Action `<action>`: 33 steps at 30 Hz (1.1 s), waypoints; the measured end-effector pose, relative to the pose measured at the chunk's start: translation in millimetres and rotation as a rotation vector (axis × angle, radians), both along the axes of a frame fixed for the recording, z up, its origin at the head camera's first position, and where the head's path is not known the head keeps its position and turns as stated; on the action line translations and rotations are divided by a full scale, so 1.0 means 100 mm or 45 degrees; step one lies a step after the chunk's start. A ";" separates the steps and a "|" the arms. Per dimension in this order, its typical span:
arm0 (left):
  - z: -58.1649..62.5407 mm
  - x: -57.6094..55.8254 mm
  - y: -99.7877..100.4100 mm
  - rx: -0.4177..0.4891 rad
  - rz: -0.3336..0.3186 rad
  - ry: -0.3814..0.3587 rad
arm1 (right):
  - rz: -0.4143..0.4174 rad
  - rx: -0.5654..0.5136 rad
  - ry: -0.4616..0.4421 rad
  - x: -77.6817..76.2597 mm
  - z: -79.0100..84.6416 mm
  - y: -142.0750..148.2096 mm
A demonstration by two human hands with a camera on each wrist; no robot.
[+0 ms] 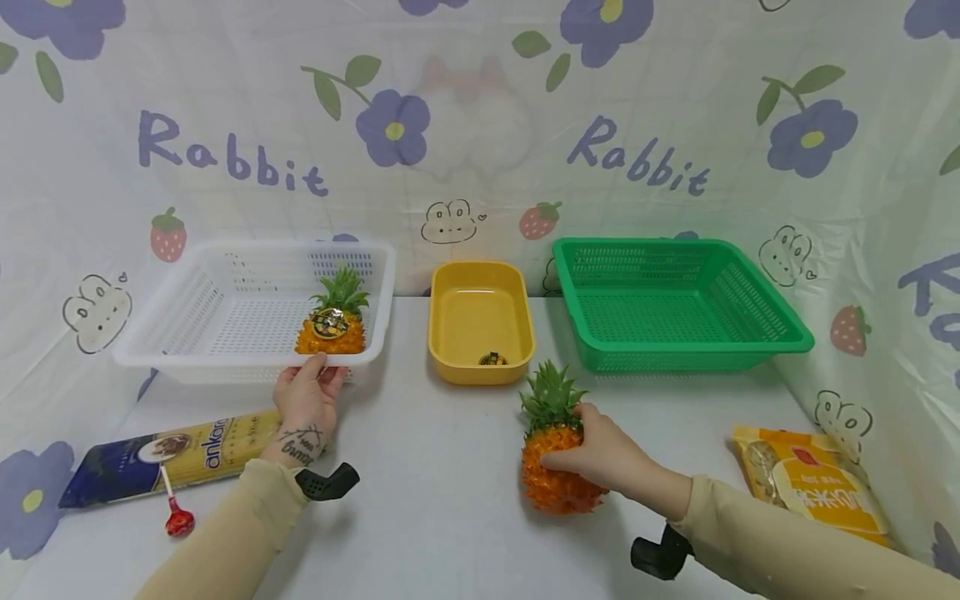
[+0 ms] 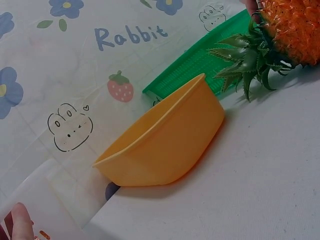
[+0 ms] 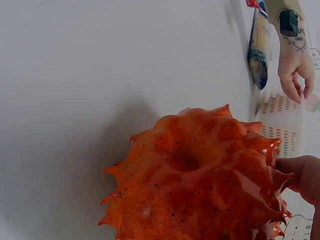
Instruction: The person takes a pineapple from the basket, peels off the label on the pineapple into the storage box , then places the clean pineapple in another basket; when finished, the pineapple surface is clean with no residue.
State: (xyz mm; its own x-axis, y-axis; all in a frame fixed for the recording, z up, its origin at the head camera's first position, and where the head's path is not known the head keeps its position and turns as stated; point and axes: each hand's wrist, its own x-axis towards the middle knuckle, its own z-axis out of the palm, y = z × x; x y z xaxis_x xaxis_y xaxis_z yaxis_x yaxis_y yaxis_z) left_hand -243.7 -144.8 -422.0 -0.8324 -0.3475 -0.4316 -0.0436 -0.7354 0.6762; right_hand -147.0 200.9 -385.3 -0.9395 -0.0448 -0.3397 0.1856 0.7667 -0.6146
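Observation:
My right hand grips an orange pineapple with a green leafy crown, held above the table in front of the yellow tub. Its dimpled underside fills the lower part of the right wrist view. At the front rim of the white basket, my left hand pinches the edge, thumb on top. Inside that basket, by its right front corner, stands a second pineapple with a round black-and-gold label. Only part of the left hand shows in the left wrist view.
A yellow tub with a small black-and-gold piece inside stands between the white basket and a green basket. A pasta packet and red lollipop lie at left, an orange snack bag at right. Printed cloth hangs behind.

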 end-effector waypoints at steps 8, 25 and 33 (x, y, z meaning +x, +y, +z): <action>-0.01 0.01 0.01 -0.031 0.012 0.028 | 0.000 0.048 0.007 -0.04 0.00 -0.04; -0.02 0.00 0.02 -0.032 0.014 0.022 | 0.024 0.123 0.053 -0.07 0.01 -0.03; -0.02 -0.01 0.03 -0.076 0.016 -0.024 | 0.028 0.201 0.042 -0.07 0.02 -0.08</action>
